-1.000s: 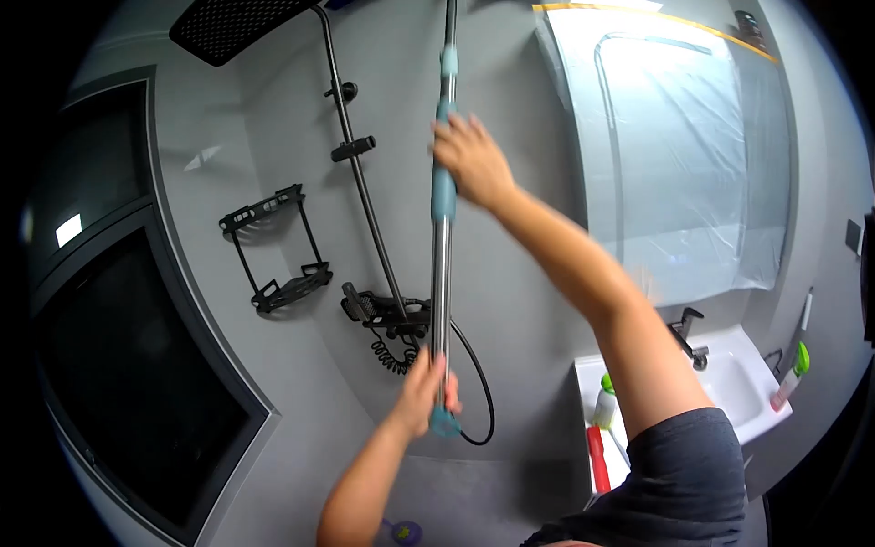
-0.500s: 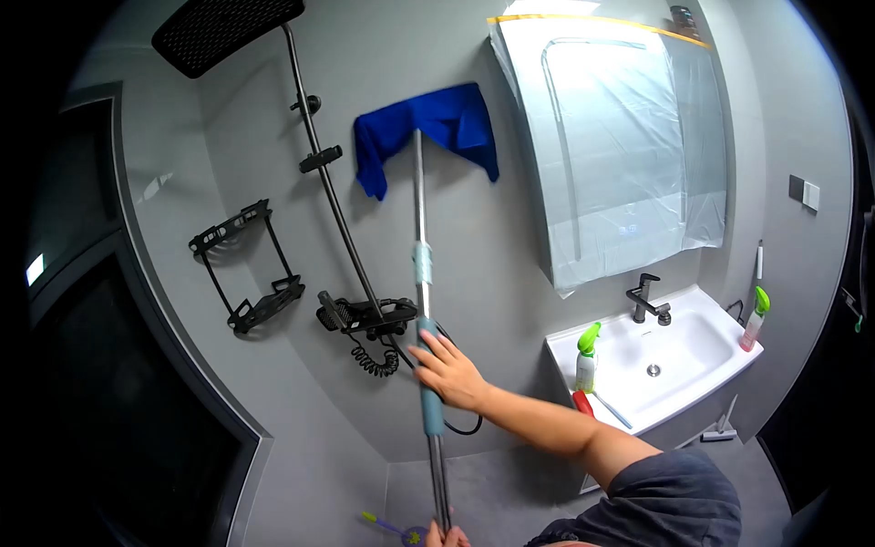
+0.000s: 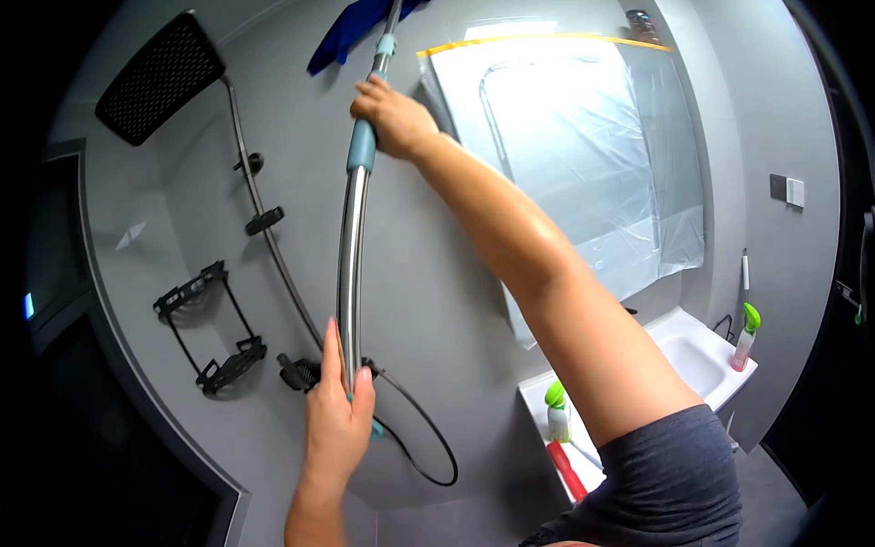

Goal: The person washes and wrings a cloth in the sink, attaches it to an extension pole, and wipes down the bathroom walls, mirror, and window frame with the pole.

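Note:
A long metal mop pole (image 3: pixel 352 246) with pale teal grips stands nearly upright before the grey wall. My right hand (image 3: pixel 394 117) is closed around its upper teal grip, the arm stretched up. Lower down, my left hand (image 3: pixel 339 415) cradles the pole's lower part between the thumb and the upright fingers. At the pole's top, a blue cloth (image 3: pixel 351 32) lies against the wall, partly cut off by the frame's upper edge.
A shower head (image 3: pixel 162 77) on a bent rail and a black wall rack (image 3: pixel 210 328) are at left. Right are a plastic-covered mirror cabinet (image 3: pixel 556 155), a white sink (image 3: pixel 697 360), spray bottles (image 3: pixel 558 415) (image 3: pixel 746 337) and a red-handled tool (image 3: pixel 567 469).
The pole and blue cloth have moved higher up the wall. Both my hands have risen with the pole, the left coming well into view. The camera view has shifted too.

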`<state>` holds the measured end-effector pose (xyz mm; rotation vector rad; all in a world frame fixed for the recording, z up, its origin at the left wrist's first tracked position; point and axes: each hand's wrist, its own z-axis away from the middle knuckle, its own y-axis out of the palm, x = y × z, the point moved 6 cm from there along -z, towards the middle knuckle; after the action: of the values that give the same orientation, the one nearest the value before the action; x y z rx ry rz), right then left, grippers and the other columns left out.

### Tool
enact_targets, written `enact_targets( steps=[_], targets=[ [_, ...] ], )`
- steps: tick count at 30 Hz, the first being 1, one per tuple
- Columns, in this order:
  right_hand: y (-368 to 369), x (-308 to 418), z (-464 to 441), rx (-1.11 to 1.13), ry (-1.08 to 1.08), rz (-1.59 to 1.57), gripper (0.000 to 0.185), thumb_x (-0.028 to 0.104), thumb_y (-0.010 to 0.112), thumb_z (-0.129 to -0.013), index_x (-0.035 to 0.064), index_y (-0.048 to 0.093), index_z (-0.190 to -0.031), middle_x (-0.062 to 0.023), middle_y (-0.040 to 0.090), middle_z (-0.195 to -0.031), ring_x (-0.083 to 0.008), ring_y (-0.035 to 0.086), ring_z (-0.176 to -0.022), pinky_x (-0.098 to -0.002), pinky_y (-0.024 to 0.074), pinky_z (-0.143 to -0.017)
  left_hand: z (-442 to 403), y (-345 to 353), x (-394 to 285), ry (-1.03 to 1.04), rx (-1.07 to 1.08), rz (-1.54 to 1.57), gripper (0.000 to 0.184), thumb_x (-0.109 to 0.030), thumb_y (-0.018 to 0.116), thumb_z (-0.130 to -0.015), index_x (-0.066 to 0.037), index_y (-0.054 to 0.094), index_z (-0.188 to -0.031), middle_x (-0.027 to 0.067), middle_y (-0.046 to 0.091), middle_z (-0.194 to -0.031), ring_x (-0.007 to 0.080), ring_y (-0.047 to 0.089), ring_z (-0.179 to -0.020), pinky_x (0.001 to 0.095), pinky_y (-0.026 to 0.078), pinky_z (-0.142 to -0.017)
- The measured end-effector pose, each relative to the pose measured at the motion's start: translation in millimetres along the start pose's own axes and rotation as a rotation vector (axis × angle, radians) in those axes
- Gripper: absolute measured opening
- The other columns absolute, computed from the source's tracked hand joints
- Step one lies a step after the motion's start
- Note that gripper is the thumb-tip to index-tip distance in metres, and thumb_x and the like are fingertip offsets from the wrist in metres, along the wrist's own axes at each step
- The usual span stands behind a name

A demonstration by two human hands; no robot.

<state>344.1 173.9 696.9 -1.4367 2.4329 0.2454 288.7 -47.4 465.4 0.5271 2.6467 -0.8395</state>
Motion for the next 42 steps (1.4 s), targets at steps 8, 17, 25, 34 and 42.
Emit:
enact_targets(
  steps=[8, 17, 25, 34, 42],
  targets=[
    [-64.0, -189.1, -8.3, 0.047, 0.330, 0.258, 0.044, 0.017, 0.054, -0.083, 0.0278, 0.045, -0.125, -0.0099, 0.036, -0.138, -0.0265, 0.046, -0.118, -0.0364, 0.0464, -0.090, -132.7, 102.0, -85.7, 0.188, 0.084, -0.005, 0.059, -0.014, 0.046, -0.089, 0.006, 0.019, -0.137, 0.0118, 0.052, -0.057, 0.0223, 0.052, -0.046, 0.0346, 0.043, -0.049],
    [-88.1, -273.3, 39.1, 0.096, 0.301, 0.476, 0.041, 0.016, 0.055, -0.083, 0.0234, 0.044, -0.122, -0.0067, 0.035, -0.141, -0.0272, 0.061, -0.098, -0.0380, 0.0528, -0.075, -158.9, 183.6, -98.5, 0.271, 0.213, 0.109, 0.062, -0.013, 0.044, -0.087, 0.007, 0.014, -0.138, 0.0156, 0.053, -0.055, 0.0270, 0.057, -0.050, 0.0357, 0.044, -0.049],
    [-142.7, -392.6, 49.1, 0.137, 0.485, 0.663, 0.057, 0.018, 0.060, -0.080, 0.0319, 0.038, -0.131, -0.0031, 0.033, -0.142, -0.0245, 0.055, -0.110, -0.0348, 0.0492, -0.086, -237.0, 245.4, -161.2, 0.347, 0.281, -0.080, 0.063, -0.018, 0.047, -0.085, 0.006, 0.020, -0.136, 0.0216, 0.059, -0.064, 0.0365, 0.060, -0.060, 0.0437, 0.047, -0.058],
    [-108.8, -338.1, 62.3, 0.151, 0.385, 0.751, 0.043, 0.014, 0.046, -0.087, 0.0173, 0.042, -0.129, -0.0169, 0.044, -0.133, -0.0227, 0.060, -0.103, -0.0488, 0.0317, -0.101, -214.4, 187.1, -114.8, 0.246, 0.169, -0.518, 0.061, -0.014, 0.050, -0.082, -0.011, 0.027, -0.139, 0.0177, 0.061, -0.066, 0.0340, 0.061, -0.059, 0.0442, 0.049, -0.059],
    [-89.4, -253.1, 40.1, 0.050, 0.233, 0.671, 0.030, 0.011, 0.043, -0.085, 0.0019, 0.051, -0.113, -0.0268, 0.059, -0.097, -0.0344, 0.062, -0.089, -0.0377, 0.0376, -0.098, -168.3, 80.7, -102.5, 0.360, -0.041, -0.773, 0.059, -0.009, 0.055, -0.077, -0.014, 0.039, -0.135, 0.0091, 0.054, -0.055, 0.0243, 0.056, -0.049, 0.0371, 0.047, -0.050]
  ],
)
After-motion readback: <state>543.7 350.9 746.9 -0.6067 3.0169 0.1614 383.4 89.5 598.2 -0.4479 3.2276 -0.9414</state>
